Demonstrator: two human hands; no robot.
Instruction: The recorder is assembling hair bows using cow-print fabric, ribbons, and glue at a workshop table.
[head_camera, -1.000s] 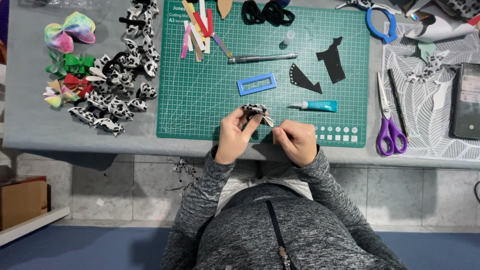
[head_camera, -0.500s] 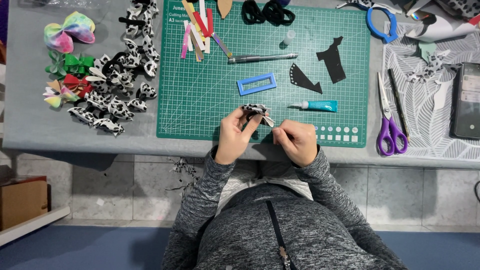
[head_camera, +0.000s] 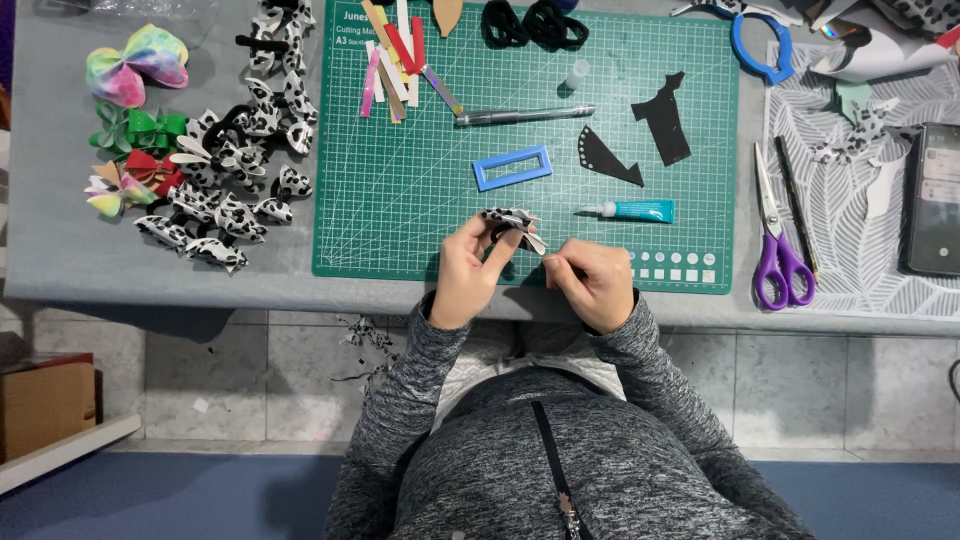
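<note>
Left hand fingers pinch a small black-and-white spotted ribbon bow, lower centre of frame, over the green cutting mat on the grey desk. Right hand fingers closed on the bow's tail end. Teal glue tube just right.

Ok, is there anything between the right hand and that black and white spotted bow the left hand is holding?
Nothing visible. The left hand pinches the black and white bow over the green cutting mat, and the right hand sits right beside it, its fingertips at the bow's tail. The glue tube lies farther back, out of the way.
</note>
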